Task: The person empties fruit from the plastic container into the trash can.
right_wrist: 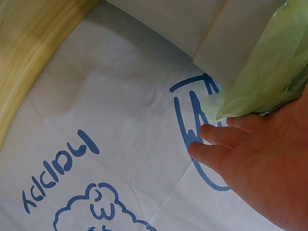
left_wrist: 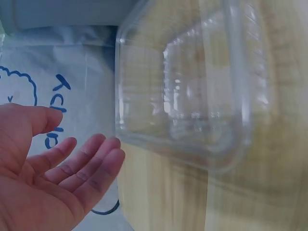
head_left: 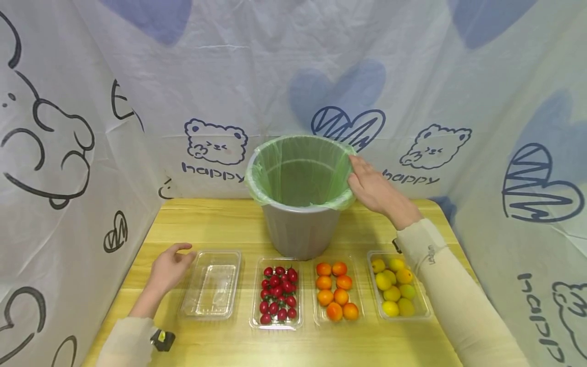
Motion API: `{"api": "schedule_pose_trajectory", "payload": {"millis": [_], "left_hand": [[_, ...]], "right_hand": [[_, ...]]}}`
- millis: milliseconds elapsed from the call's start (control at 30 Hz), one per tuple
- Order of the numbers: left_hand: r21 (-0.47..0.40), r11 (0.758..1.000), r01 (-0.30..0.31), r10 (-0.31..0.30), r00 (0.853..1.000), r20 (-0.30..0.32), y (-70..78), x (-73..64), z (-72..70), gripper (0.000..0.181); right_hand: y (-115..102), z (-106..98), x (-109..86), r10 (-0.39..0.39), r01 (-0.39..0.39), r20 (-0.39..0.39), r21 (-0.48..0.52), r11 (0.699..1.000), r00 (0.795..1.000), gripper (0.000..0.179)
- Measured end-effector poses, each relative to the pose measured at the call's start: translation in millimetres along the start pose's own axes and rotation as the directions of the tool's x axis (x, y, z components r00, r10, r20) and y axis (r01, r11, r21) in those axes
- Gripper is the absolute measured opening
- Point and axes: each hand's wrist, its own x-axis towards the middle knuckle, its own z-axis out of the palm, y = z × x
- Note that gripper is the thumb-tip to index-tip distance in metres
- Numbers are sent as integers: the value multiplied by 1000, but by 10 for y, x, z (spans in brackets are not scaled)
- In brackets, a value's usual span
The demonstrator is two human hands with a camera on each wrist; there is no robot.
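Observation:
My right hand [head_left: 370,184] rests against the right rim of a grey bin [head_left: 300,229], its fingers fairly straight. It touches the green bag [right_wrist: 269,62] that lines the bin and folds over the rim. The bin stands at the back of the table. My left hand [head_left: 169,267] hovers by the left edge of a see-through plastic box [head_left: 213,290] that holds nothing. In the left wrist view, that hand's fingers are loosely bent, apart from the box [left_wrist: 192,156], and hold nothing.
Beside the box stand similar boxes of red cherry tomatoes [head_left: 277,293], small orange fruits [head_left: 337,290] and yellow-green fruits [head_left: 394,285]. They line the front of the wooden table [head_left: 220,346]. A printed white cloth [head_left: 275,61] hangs behind and at both sides.

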Motion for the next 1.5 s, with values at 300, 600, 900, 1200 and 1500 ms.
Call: {"api": "schedule_pose_trajectory", "payload": {"millis": [300, 600, 900, 1200, 1500], "left_hand": [[-233, 972, 17, -9, 999, 36, 129, -15, 114, 52], [-306, 952, -7, 40, 994, 102, 291, -102, 261, 50], [-330, 943, -30, 95, 979, 182, 446, -163, 544, 47], [-345, 939, -10, 94, 969, 228, 512, -192, 721, 44], [-386, 922, 38, 66, 966, 252, 536, -179, 878, 47]], "right_hand": [[-2, 7, -2, 7, -7, -5, -8, 1000, 1000, 68], [-52, -52, -8, 71, -68, 29, -97, 993, 997, 68], [-65, -70, -15, 84, -77, 49, -117, 990, 995, 68], [-55, -49, -3, 73, -69, 52, -82, 994, 996, 69], [-45, -49, -5, 75, -70, 61, -71, 995, 995, 69]]}}
